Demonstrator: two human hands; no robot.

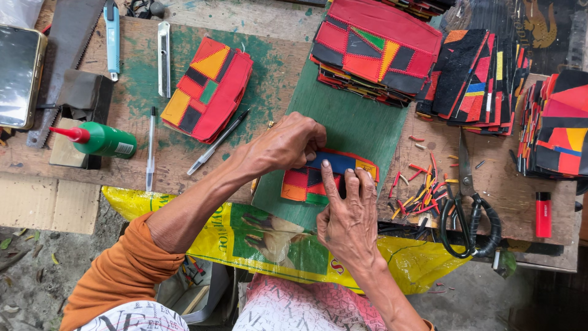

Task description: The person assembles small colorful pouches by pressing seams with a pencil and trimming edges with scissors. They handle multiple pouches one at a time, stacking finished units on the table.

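A small patchwork piece (304, 179) of red, orange, blue, black and green patches lies on a green cutting mat (355, 125). My left hand (288, 144) presses down on its upper left edge with bent fingers. My right hand (349, 214) lies over its right half, fingers spread flat on it and the thumb pointing up. Both hands touch the piece; part of it is hidden under them.
Stacks of patchwork pieces sit at the back (373, 49), right (474, 79), far right (554, 125) and left (208, 89). Black scissors (468, 208), coloured scraps (422, 190), a red lighter (542, 214), pens (217, 142), a green glue bottle (101, 140), utility knives (163, 58) and a saw (64, 55) lie around.
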